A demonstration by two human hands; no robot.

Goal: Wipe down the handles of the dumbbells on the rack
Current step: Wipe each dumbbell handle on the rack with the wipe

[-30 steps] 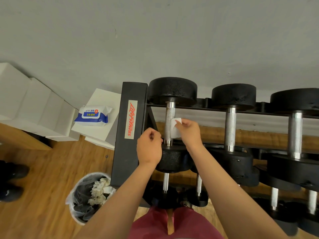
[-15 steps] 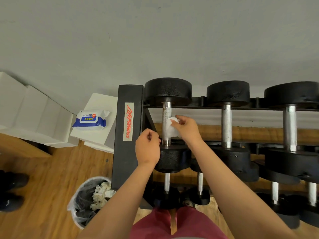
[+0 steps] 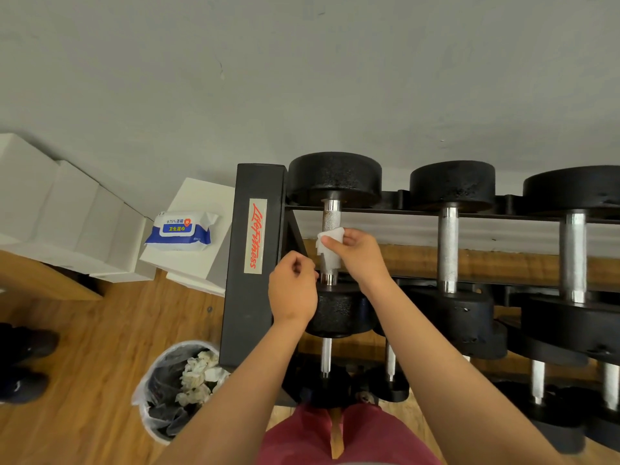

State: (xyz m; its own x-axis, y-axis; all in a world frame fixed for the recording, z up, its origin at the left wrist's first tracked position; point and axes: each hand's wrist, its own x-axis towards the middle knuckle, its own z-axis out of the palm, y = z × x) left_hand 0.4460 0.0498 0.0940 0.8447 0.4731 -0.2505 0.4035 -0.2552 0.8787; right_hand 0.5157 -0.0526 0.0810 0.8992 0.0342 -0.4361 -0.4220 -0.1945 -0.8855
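I'm mid-wipe on the handle [image 3: 331,219] of the dumbbell [image 3: 334,177] at the rack's [image 3: 255,250] left end, top rail — my right hand [image 3: 355,255] pinches the wipe [image 3: 330,246] round it. My left hand [image 3: 293,290] curls beside the handle's near end; whether it holds anything, I cannot tell. Next — cover the bare knurling beyond.

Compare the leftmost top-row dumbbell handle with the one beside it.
The leftmost handle has a white wipe round it, held by the right hand; the next handle is bare. The left hand is beside the leftmost handle; no hand nears the next handle. Both are silver bars.
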